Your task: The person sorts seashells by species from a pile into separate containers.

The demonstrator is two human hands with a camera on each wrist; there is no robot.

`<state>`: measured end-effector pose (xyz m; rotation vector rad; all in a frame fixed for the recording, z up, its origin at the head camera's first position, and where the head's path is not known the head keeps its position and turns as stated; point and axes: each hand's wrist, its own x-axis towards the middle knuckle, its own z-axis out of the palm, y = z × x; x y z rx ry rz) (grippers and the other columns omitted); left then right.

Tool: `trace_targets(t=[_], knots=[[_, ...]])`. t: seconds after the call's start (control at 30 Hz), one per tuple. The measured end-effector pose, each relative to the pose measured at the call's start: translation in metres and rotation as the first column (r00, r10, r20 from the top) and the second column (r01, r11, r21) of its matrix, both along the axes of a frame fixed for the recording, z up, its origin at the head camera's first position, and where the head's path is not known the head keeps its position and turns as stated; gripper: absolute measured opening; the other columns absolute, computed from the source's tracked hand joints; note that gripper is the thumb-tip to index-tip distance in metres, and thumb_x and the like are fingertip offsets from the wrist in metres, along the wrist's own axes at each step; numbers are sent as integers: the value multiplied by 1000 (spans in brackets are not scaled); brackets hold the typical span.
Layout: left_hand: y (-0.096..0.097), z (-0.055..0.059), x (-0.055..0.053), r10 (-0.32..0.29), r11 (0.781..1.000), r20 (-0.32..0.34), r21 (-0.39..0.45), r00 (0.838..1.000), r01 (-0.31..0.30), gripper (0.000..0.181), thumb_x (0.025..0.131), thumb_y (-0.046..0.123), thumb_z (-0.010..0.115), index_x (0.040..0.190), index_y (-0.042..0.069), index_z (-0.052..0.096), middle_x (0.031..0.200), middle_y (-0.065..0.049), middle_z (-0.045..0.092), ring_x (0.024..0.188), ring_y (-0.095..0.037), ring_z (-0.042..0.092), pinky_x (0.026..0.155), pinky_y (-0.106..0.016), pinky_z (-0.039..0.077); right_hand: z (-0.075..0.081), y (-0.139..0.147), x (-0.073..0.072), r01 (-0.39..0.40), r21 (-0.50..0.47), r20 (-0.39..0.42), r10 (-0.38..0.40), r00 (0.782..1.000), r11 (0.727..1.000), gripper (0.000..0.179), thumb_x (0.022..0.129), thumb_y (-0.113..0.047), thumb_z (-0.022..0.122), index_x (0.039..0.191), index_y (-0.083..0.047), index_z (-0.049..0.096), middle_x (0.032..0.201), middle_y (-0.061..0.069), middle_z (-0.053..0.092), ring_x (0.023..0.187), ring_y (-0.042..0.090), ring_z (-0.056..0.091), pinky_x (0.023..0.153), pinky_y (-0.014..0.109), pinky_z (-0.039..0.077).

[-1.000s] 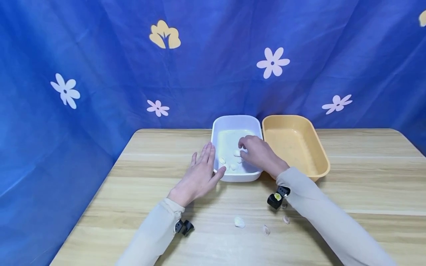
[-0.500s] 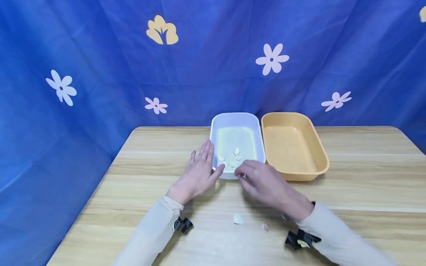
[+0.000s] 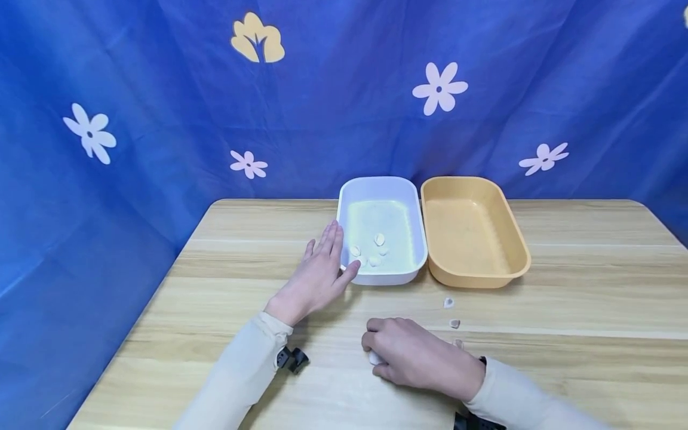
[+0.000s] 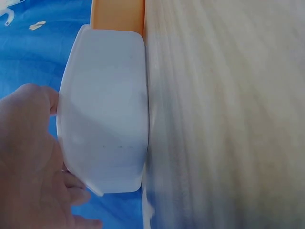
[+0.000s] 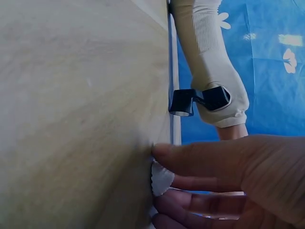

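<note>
My right hand (image 3: pixel 421 358) is low over the near tabletop, thumb and fingertips curled round a white ridged seashell (image 5: pixel 162 179). In the head view the hand covers most of that shell. My left hand (image 3: pixel 312 275) lies along the left side of the white plastic tub (image 3: pixel 383 279), fingers extended over its rim and thumb at the front corner. Inside the tub are several small pale shells (image 3: pixel 379 239), gathered toward the front. On the table beyond my right hand lie a small shell (image 3: pixel 448 303), a darker one (image 3: pixel 454 323) and another (image 3: pixel 458 344) partly hidden.
A yellow-orange tub (image 3: pixel 475 280) stands against the white tub's right side. Both sit near the back edge of the wooden table (image 3: pixel 591 310), in front of a blue curtain (image 3: pixel 333 107) with flower prints. Black wrist cameras are strapped to both forearms.
My right hand has drawn back from inside the white tub, over its front rim, to the seashell on the near table. A shell stays in the tub where it was. My left hand keeps its place.
</note>
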<state>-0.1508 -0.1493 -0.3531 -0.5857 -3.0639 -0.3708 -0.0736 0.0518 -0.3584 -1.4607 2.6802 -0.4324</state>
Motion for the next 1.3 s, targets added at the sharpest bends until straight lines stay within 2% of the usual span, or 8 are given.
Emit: trace_targets(t=[0.27, 0.5, 0.67, 0.77, 0.9, 1.0, 1.1, 1.3], knots=[[-3, 2, -2, -13, 999, 6, 31, 1000, 13, 78, 102, 49, 31, 151, -6, 3, 159, -20, 1, 147, -28, 2, 117, -55, 13, 1, 1, -1, -31, -59, 18, 33, 999, 998, 19, 68, 2, 69, 75, -15, 63, 72, -9, 46, 62, 5, 44, 55, 17, 42], [-2, 2, -2, -16, 999, -2, 30, 1000, 16, 78, 102, 49, 30, 151, -6, 4, 159, -21, 2, 147, -30, 4, 117, -55, 14, 2, 1, -6, -61, -123, 7, 62, 998, 991, 19, 70, 2, 70, 72, -15, 62, 77, -8, 51, 67, 1, 47, 62, 12, 44], [0, 2, -2, -15, 1000, -5, 17, 1000, 15, 76, 103, 46, 32, 151, -6, 4, 159, -21, 2, 147, -32, 6, 117, -55, 14, 11, 7, -14, -49, -168, 42, 57, 997, 985, 15, 72, 0, 72, 83, -10, 70, 85, -3, 63, 75, 2, 56, 69, 12, 49], [1, 2, -2, -15, 1000, 4, 13, 1000, 15, 77, 103, 47, 31, 151, -6, 3, 159, -21, 0, 147, -32, 4, 117, -54, 13, 21, 13, -25, -29, -229, 60, 44, 997, 973, 17, 75, 0, 73, 91, -5, 72, 89, 1, 68, 78, 6, 60, 71, 15, 52], [0, 2, -1, -7, 1000, 8, 16, 1000, 7, 77, 103, 49, 28, 151, -6, 3, 158, -20, -1, 147, -30, 3, 117, -54, 13, 30, 18, -52, 2, -334, -17, -8, 1000, 942, 21, 77, 0, 73, 98, 0, 71, 94, 7, 70, 85, 15, 65, 79, 23, 55], [0, 0, 0, 0, 1000, 8, 16, 1000, 0, 77, 103, 48, 29, 151, -6, 3, 159, -20, 0, 147, -30, 3, 117, -55, 14, 29, 21, -75, 24, -411, -67, -57, 996, 911, 19, 78, 1, 71, 97, 1, 71, 93, 7, 70, 86, 18, 65, 81, 28, 56], [1, -1, 1, -1, 1000, 12, 21, 1000, 1, 77, 103, 47, 31, 151, -6, 4, 159, -19, 0, 147, -30, 4, 117, -55, 14, 26, 22, -94, 59, -451, -56, -94, 994, 891, 17, 78, 2, 71, 95, 1, 70, 90, 6, 70, 82, 17, 64, 77, 30, 56], [2, 0, 1, 7, 999, 10, 33, 1000, -7, 76, 103, 44, 35, 151, -5, 4, 160, -18, 0, 147, -29, 3, 117, -54, 13, 25, 17, -111, 121, -429, -14, -140, 990, 895, 18, 77, 0, 71, 95, 2, 71, 87, 7, 69, 79, 18, 63, 74, 31, 56]])
